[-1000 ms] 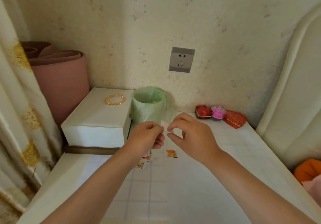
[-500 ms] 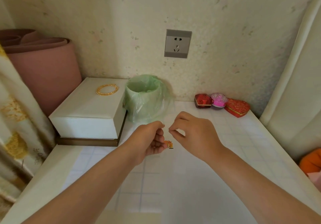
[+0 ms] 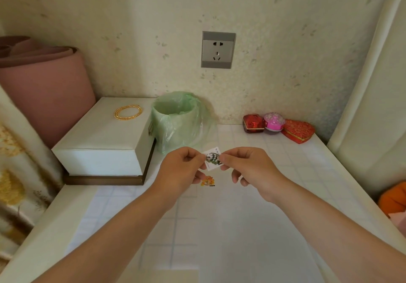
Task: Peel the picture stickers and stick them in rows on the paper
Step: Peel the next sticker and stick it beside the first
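A small white sticker card [image 3: 212, 158] with a dark green and white picture is held above the table between both hands. My left hand [image 3: 182, 168] pinches its left edge, and my right hand [image 3: 246, 164] pinches its right edge. Below it an orange picture sticker [image 3: 208, 181] lies stuck on the white grid-lined paper [image 3: 180, 221] that covers the table. Other stickers on the paper may be hidden under my left hand.
A bin lined with a green bag [image 3: 175, 120] stands just beyond my hands. A white box [image 3: 103, 140] with a gold bangle [image 3: 127, 112] sits at the left. Red and pink heart boxes [image 3: 276, 126] line the wall. A pink roll [image 3: 44, 85] stands at far left.
The view has shifted downward and closer. The sticker card now shows its picture face between my fingertips; before, only a blank white scrap showed there. Both hands stay close together above the orange sticker.
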`<state>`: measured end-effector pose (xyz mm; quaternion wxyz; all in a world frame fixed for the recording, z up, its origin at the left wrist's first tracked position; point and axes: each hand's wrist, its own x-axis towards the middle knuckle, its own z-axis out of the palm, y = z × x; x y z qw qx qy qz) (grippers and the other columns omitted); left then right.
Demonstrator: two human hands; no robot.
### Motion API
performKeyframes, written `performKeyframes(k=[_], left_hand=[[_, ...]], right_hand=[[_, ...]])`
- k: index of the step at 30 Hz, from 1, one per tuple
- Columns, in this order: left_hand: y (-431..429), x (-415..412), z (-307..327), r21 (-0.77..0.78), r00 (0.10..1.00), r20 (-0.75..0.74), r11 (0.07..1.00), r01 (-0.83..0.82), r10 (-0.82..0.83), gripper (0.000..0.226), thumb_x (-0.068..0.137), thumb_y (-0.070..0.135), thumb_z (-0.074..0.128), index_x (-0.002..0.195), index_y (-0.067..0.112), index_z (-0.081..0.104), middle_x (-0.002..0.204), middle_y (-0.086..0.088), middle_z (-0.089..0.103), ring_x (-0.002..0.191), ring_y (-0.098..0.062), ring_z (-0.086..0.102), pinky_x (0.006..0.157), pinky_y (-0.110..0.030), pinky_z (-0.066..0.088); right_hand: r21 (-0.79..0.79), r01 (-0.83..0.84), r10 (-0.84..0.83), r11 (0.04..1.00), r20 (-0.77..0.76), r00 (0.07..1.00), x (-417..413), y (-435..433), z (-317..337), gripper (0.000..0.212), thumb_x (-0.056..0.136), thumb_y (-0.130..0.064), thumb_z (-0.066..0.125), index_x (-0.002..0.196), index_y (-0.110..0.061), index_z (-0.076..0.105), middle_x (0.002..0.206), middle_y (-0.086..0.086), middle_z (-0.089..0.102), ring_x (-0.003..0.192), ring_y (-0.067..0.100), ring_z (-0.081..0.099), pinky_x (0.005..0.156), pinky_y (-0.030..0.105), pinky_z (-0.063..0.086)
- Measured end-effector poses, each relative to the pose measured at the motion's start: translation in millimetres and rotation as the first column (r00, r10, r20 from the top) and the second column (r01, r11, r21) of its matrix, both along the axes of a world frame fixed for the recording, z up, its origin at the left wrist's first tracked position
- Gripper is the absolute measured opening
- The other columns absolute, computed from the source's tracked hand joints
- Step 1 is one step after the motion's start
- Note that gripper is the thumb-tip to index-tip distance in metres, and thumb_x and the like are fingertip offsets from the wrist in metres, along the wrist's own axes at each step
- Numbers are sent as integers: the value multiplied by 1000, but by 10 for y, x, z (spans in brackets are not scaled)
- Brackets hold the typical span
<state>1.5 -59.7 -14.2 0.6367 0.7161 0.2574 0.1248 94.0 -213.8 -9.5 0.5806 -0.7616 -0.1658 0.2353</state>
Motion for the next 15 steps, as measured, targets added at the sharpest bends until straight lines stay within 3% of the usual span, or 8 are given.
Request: performKeyframes(k=[4,7,11,15], left_hand=[[29,20,-36,125,998,-37,991,52,-48,10,95,13,61,87,8,65,77,-6,72,57,-12,64,57,-22,54],[52,40,-63,156,989,-75,978,137,-127,11,95,12,60,89,5,64,79,-10,73,60,-13,64,58,-23,52],[72,65,-71,163,969,-94,956,242,-229,12,97,15,59,88,10,64,81,-9,74,65,-15,66,58,-21,50],[104,97,-122,212,972,-79,949,234,-222,12,97,18,58,87,14,64,79,-7,74,65,-18,67,62,-29,50]], right_hand=[[-93,51,-34,994,183,982,32,8,-36,9,89,-28,73,90,-21,77,84,-2,76,51,10,58,50,16,45],[-98,56,-33,994,227,973,71,5,-59,8,88,-32,74,92,-26,77,88,-8,73,54,10,62,60,19,48],[-111,32,-5,993,233,972,91,11,-73,9,89,-28,73,87,-20,77,74,-7,70,51,7,59,51,14,42],[-126,11,17,992,219,976,109,17,-71,14,93,-22,69,82,-14,74,63,-9,67,49,7,56,44,13,37]])
